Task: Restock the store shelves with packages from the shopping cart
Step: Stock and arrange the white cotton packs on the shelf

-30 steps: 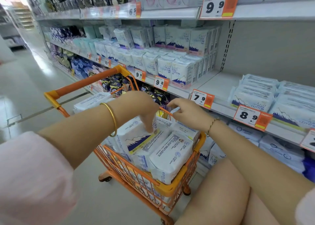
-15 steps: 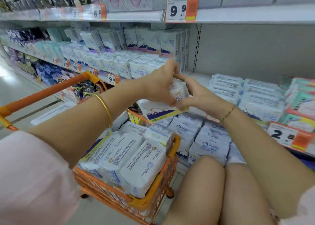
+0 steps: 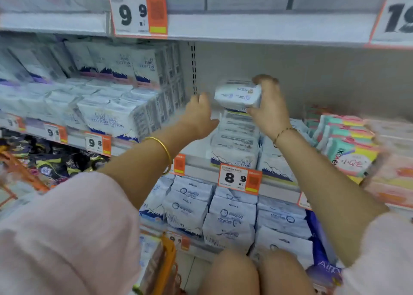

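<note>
Cart: orange rim at the bottom edge, contents blurred.
Price tag: reads 8 9, on the shelf lip below the stack.
Left hand: fingers relaxed, holding nothing, just left of the package.
Right hand: wrapped round the package's right end.
Package: white, lying flat atop the stack on the middle shelf; resting or hovering, can't tell.

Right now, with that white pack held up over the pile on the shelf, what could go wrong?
1. Only the right hand grips the white pack, at one end. The left hand is open beside it, so the pack might slip.
2. The pile beneath sits near the shelf edge; another pack on top could tip it forward.
</note>
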